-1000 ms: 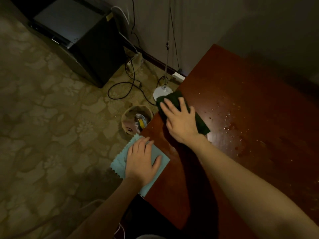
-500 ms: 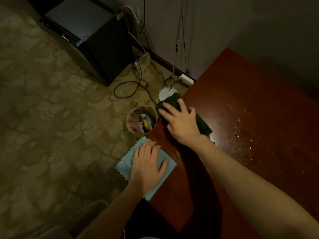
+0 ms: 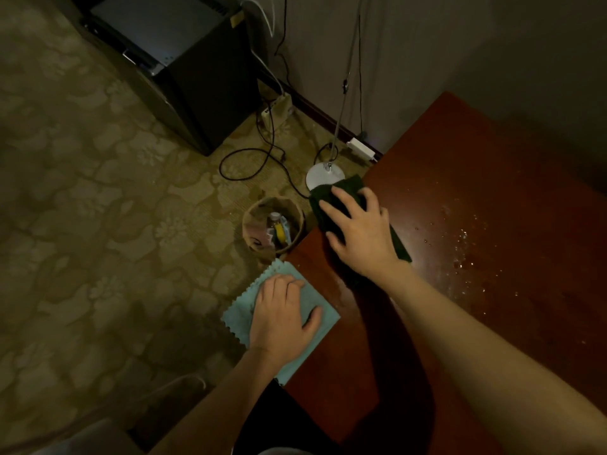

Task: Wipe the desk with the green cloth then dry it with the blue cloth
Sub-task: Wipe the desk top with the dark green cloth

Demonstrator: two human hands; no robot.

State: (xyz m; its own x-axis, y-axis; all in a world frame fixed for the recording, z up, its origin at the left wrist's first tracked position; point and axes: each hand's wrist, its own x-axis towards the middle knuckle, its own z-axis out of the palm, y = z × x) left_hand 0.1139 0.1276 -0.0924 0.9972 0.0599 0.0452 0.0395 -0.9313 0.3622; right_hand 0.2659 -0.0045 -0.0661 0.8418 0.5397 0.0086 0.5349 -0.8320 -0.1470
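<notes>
Your left hand (image 3: 282, 318) stays flat, fingers relaxed, pinning the light blue zigzag-edged cloth (image 3: 323, 318) at the desk's near edge. Farther out, your right hand (image 3: 358, 226), fingers spread, has slid the dark green cloth (image 3: 399, 243) slightly along the reddish wooden desk (image 3: 492, 323); droplets (image 3: 461, 247) beyond remain unwiped.

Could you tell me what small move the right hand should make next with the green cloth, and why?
Probably slide the right hand, which lies flat on the green cloth at the desk's corner, toward the water droplets farther in. They are unwiped, and the left hand rests on the blue cloth.
</notes>
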